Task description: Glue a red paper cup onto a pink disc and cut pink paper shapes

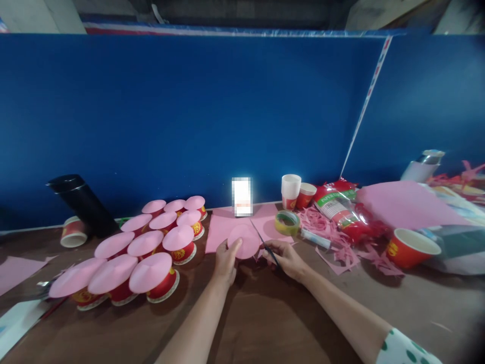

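My left hand (226,259) pinches the near edge of a round pink paper disc (244,241) held just above the brown table. My right hand (285,257) is closed round the handles of a pair of scissors (264,243), whose thin blades point up and left at the disc's right edge. Under the disc lie flat pink paper sheets (222,227). To the left stand several upturned red paper cups topped with pink paper cones (151,270), set in rows.
A roll of tape (287,222), a glue stick (316,239), pink paper scraps (341,250), stacked cups (291,191), a red packet (341,210) and an open red cup (410,247) lie to the right. A black flask (81,202) leans at the left. A blue partition (189,111) stands behind.
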Available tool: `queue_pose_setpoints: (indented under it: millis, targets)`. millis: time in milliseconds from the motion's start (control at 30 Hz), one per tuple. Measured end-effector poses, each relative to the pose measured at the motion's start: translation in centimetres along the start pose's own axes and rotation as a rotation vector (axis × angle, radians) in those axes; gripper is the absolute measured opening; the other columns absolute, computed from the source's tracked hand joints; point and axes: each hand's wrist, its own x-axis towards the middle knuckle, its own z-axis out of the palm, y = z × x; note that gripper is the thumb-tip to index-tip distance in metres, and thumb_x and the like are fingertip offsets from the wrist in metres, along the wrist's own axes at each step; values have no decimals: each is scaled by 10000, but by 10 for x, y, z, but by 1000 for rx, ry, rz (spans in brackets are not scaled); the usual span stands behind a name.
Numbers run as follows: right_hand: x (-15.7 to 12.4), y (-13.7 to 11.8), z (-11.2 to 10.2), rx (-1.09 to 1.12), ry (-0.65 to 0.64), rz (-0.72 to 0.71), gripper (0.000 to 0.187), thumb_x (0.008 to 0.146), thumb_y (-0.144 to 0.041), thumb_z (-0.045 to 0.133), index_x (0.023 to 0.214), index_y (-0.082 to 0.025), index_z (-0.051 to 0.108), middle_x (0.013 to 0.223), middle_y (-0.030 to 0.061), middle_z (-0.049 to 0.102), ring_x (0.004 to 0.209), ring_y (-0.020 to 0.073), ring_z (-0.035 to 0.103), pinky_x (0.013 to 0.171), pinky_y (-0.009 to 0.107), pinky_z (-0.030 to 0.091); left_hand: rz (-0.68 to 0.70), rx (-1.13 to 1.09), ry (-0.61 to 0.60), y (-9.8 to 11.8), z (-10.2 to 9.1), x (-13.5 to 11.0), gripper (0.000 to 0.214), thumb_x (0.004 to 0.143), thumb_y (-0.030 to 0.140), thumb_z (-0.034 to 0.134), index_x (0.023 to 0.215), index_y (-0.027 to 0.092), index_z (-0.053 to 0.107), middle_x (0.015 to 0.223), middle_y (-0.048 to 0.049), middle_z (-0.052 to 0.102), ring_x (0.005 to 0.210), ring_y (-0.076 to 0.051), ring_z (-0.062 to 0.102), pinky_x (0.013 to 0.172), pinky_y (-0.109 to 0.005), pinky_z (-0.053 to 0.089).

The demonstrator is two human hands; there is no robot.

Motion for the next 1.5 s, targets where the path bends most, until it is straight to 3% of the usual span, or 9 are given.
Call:
queue_pose_setpoints:
  millis: [1100,1500]
  targets:
    - [-1,-3,0,-17,-19,-25,371,742,-406,613,980,-123,588,611,1,564,480,73,456,447,193,389,17,-15,-7,-1,-1,1,387,590,309,706,899,89,629,763,-87,680,704,-190,634,683,-304,477]
    - [0,-1,0,-24,5,-3,387,722,-428,626,962,-125,605,547,-21,531,441,72,440,423,194,388,26,-9,-2,-1,-1,1,341,589,321,700,828,91,619,745,-85,678,693,-189,632,662,-301,477]
